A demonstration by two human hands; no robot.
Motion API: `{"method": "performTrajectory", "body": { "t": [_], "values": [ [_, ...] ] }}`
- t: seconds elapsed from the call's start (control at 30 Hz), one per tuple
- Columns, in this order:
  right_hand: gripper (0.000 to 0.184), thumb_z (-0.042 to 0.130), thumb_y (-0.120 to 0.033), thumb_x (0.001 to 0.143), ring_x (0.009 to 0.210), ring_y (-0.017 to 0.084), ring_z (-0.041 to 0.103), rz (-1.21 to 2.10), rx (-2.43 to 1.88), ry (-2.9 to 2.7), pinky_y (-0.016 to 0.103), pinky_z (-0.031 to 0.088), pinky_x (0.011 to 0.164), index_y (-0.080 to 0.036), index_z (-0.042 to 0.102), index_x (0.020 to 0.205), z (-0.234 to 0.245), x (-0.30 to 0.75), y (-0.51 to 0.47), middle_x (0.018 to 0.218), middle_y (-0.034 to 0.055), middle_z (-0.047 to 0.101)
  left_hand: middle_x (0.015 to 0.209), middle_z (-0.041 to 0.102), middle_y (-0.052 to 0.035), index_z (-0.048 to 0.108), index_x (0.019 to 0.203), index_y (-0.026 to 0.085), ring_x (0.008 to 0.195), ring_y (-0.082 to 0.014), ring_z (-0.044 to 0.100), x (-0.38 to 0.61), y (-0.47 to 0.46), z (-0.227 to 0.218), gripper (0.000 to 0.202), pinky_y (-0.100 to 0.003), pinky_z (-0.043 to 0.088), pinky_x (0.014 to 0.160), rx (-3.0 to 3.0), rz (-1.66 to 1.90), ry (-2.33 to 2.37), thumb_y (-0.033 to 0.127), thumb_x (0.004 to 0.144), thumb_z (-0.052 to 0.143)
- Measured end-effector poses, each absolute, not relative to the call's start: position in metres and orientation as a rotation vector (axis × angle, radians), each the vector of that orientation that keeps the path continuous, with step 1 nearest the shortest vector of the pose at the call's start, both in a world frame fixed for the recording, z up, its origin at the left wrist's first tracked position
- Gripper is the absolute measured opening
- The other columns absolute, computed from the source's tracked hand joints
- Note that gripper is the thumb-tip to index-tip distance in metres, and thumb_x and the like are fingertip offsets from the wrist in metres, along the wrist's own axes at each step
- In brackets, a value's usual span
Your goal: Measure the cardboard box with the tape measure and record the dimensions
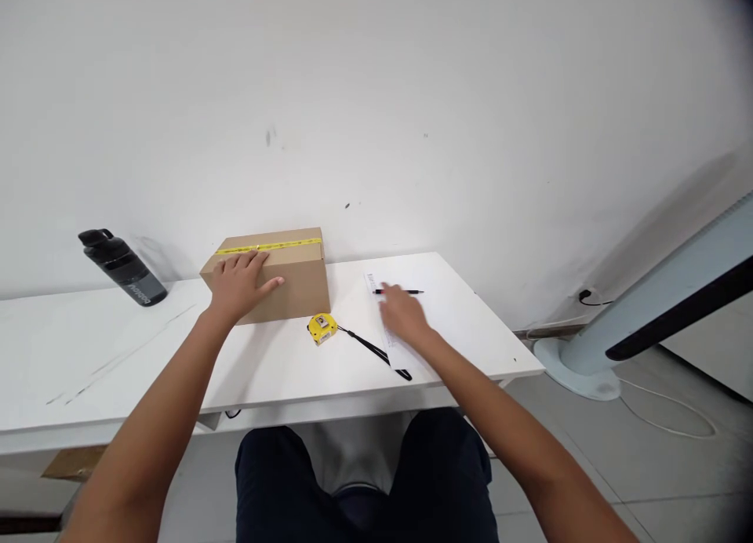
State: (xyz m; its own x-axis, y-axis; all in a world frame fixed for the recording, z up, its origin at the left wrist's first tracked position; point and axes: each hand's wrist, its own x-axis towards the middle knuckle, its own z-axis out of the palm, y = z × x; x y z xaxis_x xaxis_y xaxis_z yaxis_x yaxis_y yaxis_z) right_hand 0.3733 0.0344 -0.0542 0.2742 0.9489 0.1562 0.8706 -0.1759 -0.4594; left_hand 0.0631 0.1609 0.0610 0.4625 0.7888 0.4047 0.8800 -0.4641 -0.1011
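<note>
A brown cardboard box [294,280] stands on the white table with a yellow measuring tape strip [288,245] lying across its top. My left hand [238,280] rests on the box's near top edge, fingers spread on top and thumb along the front. In front of the box's right corner sits a yellow tape measure case [322,328] with a black wrist strap [370,347]. My right hand [403,314] is over a white paper sheet [405,355], its fingertips at a black pen [412,292]. Those fingers are smeared by motion, so whether they grip the pen is unclear.
A black bottle [126,272] stands at the left of the table [135,370] near the wall. The table's right edge ends beyond the paper. A pale tower fan [635,323] stands on the floor at right, its cable [676,429] on the tiles.
</note>
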Motion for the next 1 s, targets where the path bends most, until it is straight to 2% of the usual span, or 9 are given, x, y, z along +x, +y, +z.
{"method": "performTrajectory", "body": {
  "t": [0.1, 0.2, 0.27, 0.37, 0.5, 0.6, 0.67, 0.83, 1.0],
  "values": [
    [0.051, 0.067, -0.042, 0.09, 0.131, 0.031, 0.053, 0.313, -1.82, -1.92, 0.041, 0.039, 0.105, -0.026, 0.056, 0.137, -0.056, 0.326, 0.04, 0.139, 0.0113, 0.061, 0.152, 0.049, -0.0124, 0.046, 0.144, 0.023, 0.137, -0.0388, 0.042, 0.07, 0.158, 0.058, 0.066, -0.057, 0.025, 0.113, -2.401, -0.459, -1.442, 0.063, 0.091, 0.044],
    [0.064, 0.078, -0.053, 0.076, 0.128, 0.033, 0.053, 0.377, -1.7, -1.99, 0.042, 0.038, 0.105, -0.021, 0.06, 0.129, -0.062, 0.291, 0.051, 0.132, 0.0134, 0.065, 0.151, 0.051, -0.0121, 0.048, 0.142, 0.023, 0.136, -0.038, 0.043, 0.072, 0.153, 0.057, 0.064, -0.056, 0.025, 0.112, -2.391, -0.466, -1.458, 0.063, 0.091, 0.044],
    [0.062, 0.08, -0.053, 0.074, 0.121, 0.034, 0.057, 0.391, -1.679, -1.955, 0.044, 0.04, 0.101, -0.017, 0.062, 0.121, -0.065, 0.279, 0.054, 0.123, 0.0159, 0.067, 0.149, 0.053, -0.0108, 0.049, 0.141, 0.025, 0.135, -0.0367, 0.045, 0.072, 0.151, 0.058, 0.062, -0.055, 0.027, 0.112, -2.393, -0.458, -1.461, 0.062, 0.091, 0.045],
    [0.056, 0.083, -0.05, 0.072, 0.107, 0.031, 0.064, 0.41, -1.657, -1.878, 0.043, 0.044, 0.094, -0.017, 0.062, 0.112, -0.064, 0.275, 0.04, 0.111, 0.013, 0.071, 0.148, 0.055, -0.0099, 0.05, 0.139, 0.026, 0.133, -0.0361, 0.047, 0.072, 0.152, 0.06, 0.06, -0.054, 0.029, 0.11, -2.401, -0.449, -1.455, 0.061, 0.091, 0.047],
    [0.065, 0.082, -0.054, 0.072, 0.102, 0.029, 0.068, 0.474, -1.597, -1.686, 0.04, 0.051, 0.084, -0.023, 0.054, 0.121, -0.052, 0.281, -0.014, 0.109, 0.0091, 0.072, 0.144, 0.057, -0.0109, 0.053, 0.136, 0.025, 0.13, -0.0382, 0.048, 0.07, 0.149, 0.062, 0.058, -0.054, 0.032, 0.107, -2.392, -0.495, -1.425, 0.06, 0.091, 0.05],
    [0.071, 0.088, -0.051, 0.066, 0.101, 0.029, 0.07, 0.642, -1.263, -1.214, 0.04, 0.055, 0.081, -0.028, 0.051, 0.121, -0.038, 0.295, -0.062, 0.112, 0.0081, 0.072, 0.134, 0.063, -0.0113, 0.06, 0.128, 0.025, 0.123, -0.0372, 0.052, 0.068, 0.137, 0.061, 0.053, -0.05, 0.037, 0.102, -2.411, -0.532, -1.31, 0.061, 0.088, 0.056],
    [0.075, 0.091, -0.053, 0.062, 0.091, 0.028, 0.072, 0.568, -1.069, -0.987, 0.041, 0.057, 0.075, -0.03, 0.048, 0.119, -0.03, 0.312, -0.088, 0.111, 0.0083, 0.072, 0.124, 0.068, -0.0119, 0.065, 0.118, 0.024, 0.115, -0.0358, 0.057, 0.067, 0.124, 0.06, 0.05, -0.048, 0.041, 0.097, -2.414, -0.581, -1.187, 0.063, 0.089, 0.055],
    [0.074, 0.072, -0.08, 0.067, 0.083, 0.028, 0.073, 0.37, -0.859, -0.812, 0.045, 0.055, 0.079, -0.029, 0.051, 0.115, -0.024, 0.357, -0.106, 0.11, 0.0111, 0.075, 0.113, 0.073, -0.0099, 0.069, 0.108, 0.026, 0.103, -0.0329, 0.064, 0.066, 0.094, 0.052, 0.045, -0.046, 0.046, 0.088, -2.421, -0.75, -0.954, 0.065, 0.091, 0.053],
    [0.07, 0.052, -0.083, 0.081, 0.125, 0.03, 0.063, 0.517, -0.994, -0.734, 0.047, 0.05, 0.098, -0.026, 0.049, 0.122, -0.043, 0.363, -0.073, 0.126, 0.0146, 0.071, 0.111, 0.075, -0.0073, 0.072, 0.104, 0.029, 0.096, -0.0283, 0.068, 0.067, 0.083, 0.052, 0.039, -0.043, 0.049, 0.085, -2.515, -0.776, -0.746, 0.062, 0.09, 0.058]
  ]
}}
